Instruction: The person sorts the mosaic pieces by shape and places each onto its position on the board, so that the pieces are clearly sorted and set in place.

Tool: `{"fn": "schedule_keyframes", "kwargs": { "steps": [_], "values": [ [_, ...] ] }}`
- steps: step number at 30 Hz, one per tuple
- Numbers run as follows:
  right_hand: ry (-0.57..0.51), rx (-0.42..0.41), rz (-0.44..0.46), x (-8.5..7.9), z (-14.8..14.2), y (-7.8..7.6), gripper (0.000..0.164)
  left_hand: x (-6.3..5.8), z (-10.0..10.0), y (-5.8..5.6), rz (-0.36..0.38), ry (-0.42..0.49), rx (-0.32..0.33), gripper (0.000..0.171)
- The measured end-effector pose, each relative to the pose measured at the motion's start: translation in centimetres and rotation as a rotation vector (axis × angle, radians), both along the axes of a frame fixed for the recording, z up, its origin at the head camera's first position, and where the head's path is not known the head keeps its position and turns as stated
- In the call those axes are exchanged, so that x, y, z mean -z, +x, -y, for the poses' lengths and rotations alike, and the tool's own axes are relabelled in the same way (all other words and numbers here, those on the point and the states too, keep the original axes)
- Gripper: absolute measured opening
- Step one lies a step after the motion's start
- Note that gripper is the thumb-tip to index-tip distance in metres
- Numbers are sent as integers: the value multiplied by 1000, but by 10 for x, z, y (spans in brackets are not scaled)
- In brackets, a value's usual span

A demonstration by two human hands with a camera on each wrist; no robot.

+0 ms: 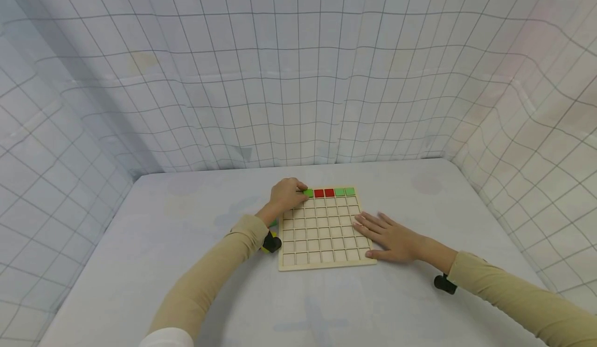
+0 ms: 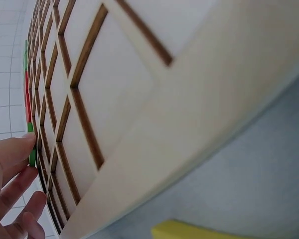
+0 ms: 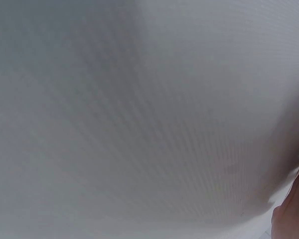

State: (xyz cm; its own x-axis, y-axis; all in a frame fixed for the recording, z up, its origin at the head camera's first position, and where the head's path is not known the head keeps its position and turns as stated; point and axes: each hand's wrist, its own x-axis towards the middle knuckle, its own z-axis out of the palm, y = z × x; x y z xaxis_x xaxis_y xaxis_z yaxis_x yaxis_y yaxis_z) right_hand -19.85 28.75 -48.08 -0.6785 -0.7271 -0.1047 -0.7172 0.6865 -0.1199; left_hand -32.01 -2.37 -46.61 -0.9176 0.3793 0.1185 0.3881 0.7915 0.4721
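Observation:
A pale wooden grid board lies flat on the table. Along its far row sit two light green tiles, two red tiles and a green tile. At the far left corner, my left hand has thumb and finger on that green tile's left end. The left wrist view shows a green tile pinched between its fingertips; the fingers partly cover it. My right hand rests with spread fingers on the board's right edge. Only a bit of that hand appears in the right wrist view.
Green and yellow pieces lie left of the board, partly hidden by the left wrist and its black camera. White grid-patterned curtains enclose the table at the back and sides.

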Motion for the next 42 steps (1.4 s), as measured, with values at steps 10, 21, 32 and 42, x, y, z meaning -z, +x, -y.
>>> {"fn": "schedule_keyframes", "kwargs": {
  "steps": [10, 21, 32, 42],
  "values": [
    [-52, 2, -20, 6, 0, -1, 74, -1, 0, -1, -15, -21, 1, 25],
    [-5, -24, -33, 0, 3, 0, 73, -6, -2, 3, 59, -37, -1, 27],
    [-14, -16, -13, 0, 4, 1, 73, -7, 2, 11, 50, -30, -28, 28],
    [-46, -14, -37, 5, 0, 0, 73, -10, 16, 19, 35, 44, -40, 26]
  ]
}}
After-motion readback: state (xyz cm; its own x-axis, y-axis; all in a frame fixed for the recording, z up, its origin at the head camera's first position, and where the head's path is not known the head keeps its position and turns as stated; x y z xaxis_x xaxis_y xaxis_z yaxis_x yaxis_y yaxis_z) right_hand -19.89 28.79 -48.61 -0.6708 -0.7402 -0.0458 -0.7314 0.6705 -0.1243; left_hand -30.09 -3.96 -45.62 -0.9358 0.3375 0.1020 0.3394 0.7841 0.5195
